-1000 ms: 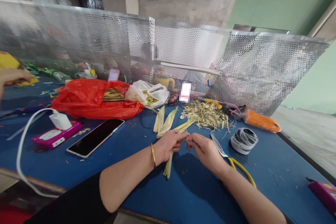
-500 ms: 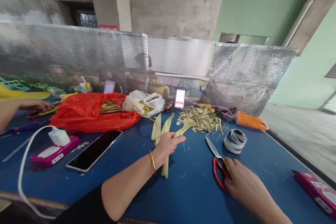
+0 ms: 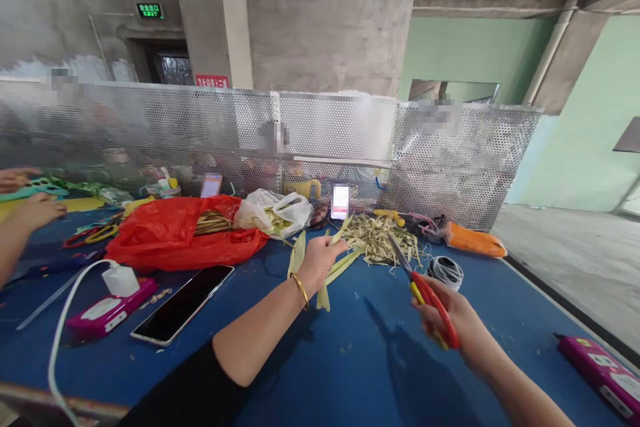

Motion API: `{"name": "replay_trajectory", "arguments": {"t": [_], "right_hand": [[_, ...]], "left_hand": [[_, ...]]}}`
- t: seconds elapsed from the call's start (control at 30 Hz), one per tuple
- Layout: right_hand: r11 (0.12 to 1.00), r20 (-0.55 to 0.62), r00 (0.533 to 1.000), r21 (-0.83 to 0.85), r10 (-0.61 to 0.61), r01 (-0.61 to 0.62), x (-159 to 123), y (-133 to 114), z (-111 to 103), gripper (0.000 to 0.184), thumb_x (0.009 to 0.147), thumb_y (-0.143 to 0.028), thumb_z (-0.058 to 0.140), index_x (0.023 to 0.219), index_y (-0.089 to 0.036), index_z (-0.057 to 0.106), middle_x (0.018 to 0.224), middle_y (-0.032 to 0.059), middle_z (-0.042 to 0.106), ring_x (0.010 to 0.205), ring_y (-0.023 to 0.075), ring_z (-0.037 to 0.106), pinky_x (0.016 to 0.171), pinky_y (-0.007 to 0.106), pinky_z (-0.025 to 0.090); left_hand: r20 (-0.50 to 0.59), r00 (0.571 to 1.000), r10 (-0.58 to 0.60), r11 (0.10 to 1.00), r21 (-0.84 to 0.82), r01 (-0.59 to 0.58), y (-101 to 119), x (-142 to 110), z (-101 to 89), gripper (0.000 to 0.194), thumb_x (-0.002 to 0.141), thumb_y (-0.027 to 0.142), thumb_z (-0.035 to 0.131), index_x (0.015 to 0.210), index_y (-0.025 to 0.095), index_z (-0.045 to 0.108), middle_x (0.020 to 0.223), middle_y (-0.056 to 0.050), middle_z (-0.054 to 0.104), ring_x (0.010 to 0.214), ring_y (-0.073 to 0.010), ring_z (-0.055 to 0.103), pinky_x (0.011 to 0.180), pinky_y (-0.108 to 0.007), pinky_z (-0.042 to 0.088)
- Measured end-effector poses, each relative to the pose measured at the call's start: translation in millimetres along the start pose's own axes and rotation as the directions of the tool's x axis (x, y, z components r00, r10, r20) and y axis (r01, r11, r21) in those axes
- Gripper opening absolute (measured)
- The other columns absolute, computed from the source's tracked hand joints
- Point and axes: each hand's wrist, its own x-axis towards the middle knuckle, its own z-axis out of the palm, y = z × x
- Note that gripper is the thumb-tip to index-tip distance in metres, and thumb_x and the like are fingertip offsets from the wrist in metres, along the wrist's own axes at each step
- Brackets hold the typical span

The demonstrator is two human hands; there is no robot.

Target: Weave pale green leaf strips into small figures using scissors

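From my far-off seat, I think the red-and-yellow scissors (image 3: 436, 307) in the right hand (image 3: 463, 321) could nick the left hand (image 3: 316, 263) if the blades come in too close, or the corn husk strips (image 3: 345, 268) could slip if the left hold is loose. I see my two hands apart, the right wrapped around the scissors' handles, the left pinching the strips, which poke out past it, near the scrap pile (image 3: 383, 240).

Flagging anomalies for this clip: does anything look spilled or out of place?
Mildly untidy: beyond the raised scissors, a heap of shredded scraps lies loose and uncontained on the blue table. Nothing looks clearly damaged.
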Motion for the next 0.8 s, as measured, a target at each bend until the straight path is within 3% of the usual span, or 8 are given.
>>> {"name": "replay_trajectory", "arguments": {"t": [0.1,0.2,0.27,0.37,0.6,0.8], "right_hand": [[0.897,0.057,0.991,0.435,-0.122,0.085,12.6,-25.1,21.2,0.038,0.066,-0.028,0.072,0.101,-0.02,0.059,0.077,-0.0011,0.06,0.059,0.0122,0.053,0.058,0.027,0.043],[0.8,0.14,0.977,0.598,-0.16,0.046,29.4,-38.0,40.7,0.033,0.064,-0.024,0.077,0.094,-0.019,0.063,0.067,-0.004,0.055,0.058,0.0097,0.048,0.068,0.028,0.047],[0.763,0.185,0.97,0.646,-0.157,0.0,35.8,-36.4,49.2,0.031,0.071,-0.036,0.077,0.094,-0.019,0.065,0.066,-0.0035,0.054,0.057,0.0097,0.047,0.073,0.031,0.048],[0.701,0.238,0.96,0.71,-0.15,-0.067,33.7,-25.2,55.2,0.044,0.081,-0.06,0.06,0.099,-0.02,0.065,0.078,0.0017,0.06,0.066,0.0145,0.054,0.075,0.034,0.049],[0.615,0.452,0.881,0.736,-0.138,-0.281,21.5,-9.0,63.2,0.053,0.088,-0.063,0.046,0.102,-0.015,0.065,0.072,0.002,0.057,0.049,0.0092,0.044,0.065,0.033,0.05],[0.604,0.484,0.86,0.737,-0.159,-0.303,24.0,-8.2,68.7,0.057,0.09,-0.063,0.04,0.103,-0.012,0.063,0.073,0.0025,0.057,0.048,0.0091,0.045,0.063,0.032,0.051]], "left_hand": [[-0.052,0.998,0.041,0.998,0.059,-0.038,0.2,13.8,11.9,0.025,0.062,0.037,0.073,0.064,0.014,0.065,0.045,0.004,0.044,0.048,-0.0099,0.041,0.048,-0.022,0.029],[-0.076,0.994,0.074,0.994,0.088,-0.067,-3.8,23.6,18.4,0.021,0.065,0.035,0.069,0.062,0.015,0.064,0.047,0.005,0.043,0.049,-0.0095,0.039,0.05,-0.022,0.028],[-0.09,0.991,0.095,0.99,0.113,-0.085,-8.1,28.9,17.9,0.02,0.065,0.033,0.068,0.059,0.015,0.062,0.049,0.005,0.044,0.051,-0.0095,0.038,0.051,-0.022,0.028],[-0.099,0.987,0.124,0.977,0.184,-0.104,-16.4,36.3,12.8,0.021,0.065,0.034,0.066,0.057,0.016,0.061,0.051,0.004,0.046,0.053,-0.0101,0.039,0.051,-0.023,0.027],[-0.086,0.972,0.218,0.905,0.39,-0.168,-34.4,49.5,7.0,0.023,0.072,0.035,0.058,0.06,0.016,0.063,0.053,0.003,0.05,0.054,-0.0116,0.043,0.052,-0.023,0.028],[-0.065,0.96,0.271,0.843,0.499,-0.204,-35.4,44.6,10.4,0.024,0.076,0.032,0.055,0.064,0.015,0.066,0.056,0.001,0.057,0.057,-0.0126,0.047,0.054,-0.023,0.028]]}}
